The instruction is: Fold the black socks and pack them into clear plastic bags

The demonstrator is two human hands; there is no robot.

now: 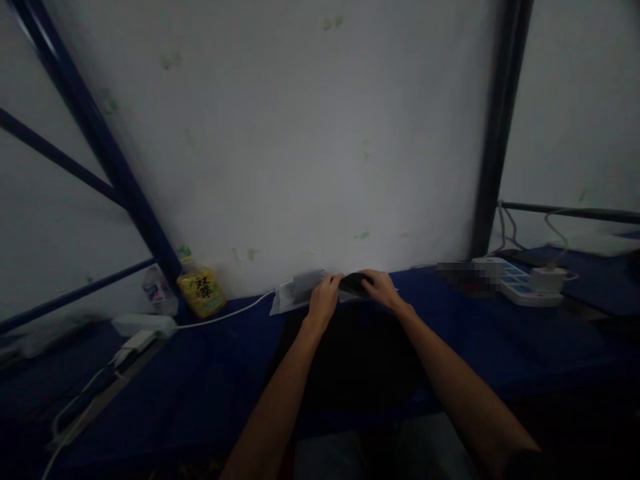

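Hands (325,297) (384,290) on black cloth (357,360), held end toward wall (320,147), long axis unclear.

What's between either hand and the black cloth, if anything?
Nothing visible: the left hand and right hand are both at the far edge of the black cloth. The plastic bag lies beyond it, toward the wall, not in the way.

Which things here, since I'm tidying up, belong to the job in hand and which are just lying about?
In use:
- black cloth, its far edge between the left hand and right hand
- possibly the translucent plastic bag beside them

Apparently lying about:
- yellow container
- clear plastic bottle
- white cable
- white power strip
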